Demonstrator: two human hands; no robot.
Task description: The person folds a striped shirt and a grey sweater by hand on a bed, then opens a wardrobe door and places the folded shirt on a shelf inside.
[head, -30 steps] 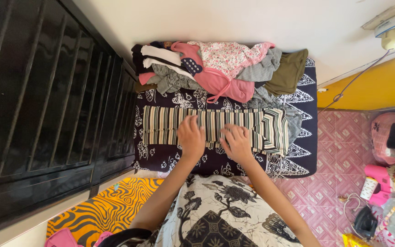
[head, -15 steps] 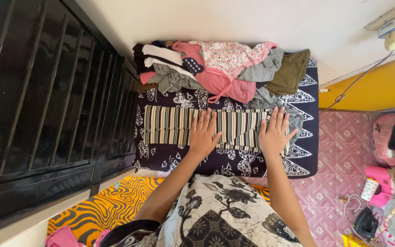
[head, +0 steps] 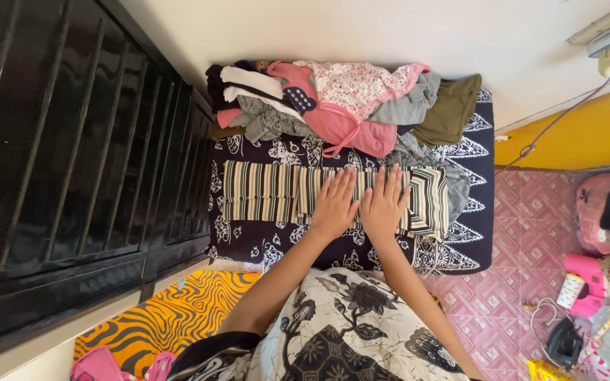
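Nearest to me is my own patterned black-and-white top (head: 333, 331), and both my forearms reach out from it toward the mattress. To my left on the floor lies an orange mat with black wavy stripes (head: 171, 317), and to my right the floor is pink patterned tile (head: 524, 247). My left hand (head: 336, 203) and my right hand (head: 384, 204) lie flat, side by side and nearly touching, palms down with fingers spread, pressing on the striped garment (head: 262, 192); neither grip closes on anything, both are fully open and simply rest on the cloth. That striped garment is folded into a long narrow band running left to right across the dark blue mattress cover with white butterfly and floral prints (head: 248, 243), and my hands sit right of its middle, with its folded end (head: 428, 201) showing stripes at an angle just beyond my right hand. Beyond the band, against the white wall (head: 361, 32), sits a heap of clothes: a pink garment (head: 340, 123), a white floral piece (head: 354, 85), a grey one (head: 407, 109), an olive-green one (head: 450, 109), and dark and white folded pieces (head: 241, 88) at the left end. A black barred gate (head: 72, 155) stands along the left side of the mattress.
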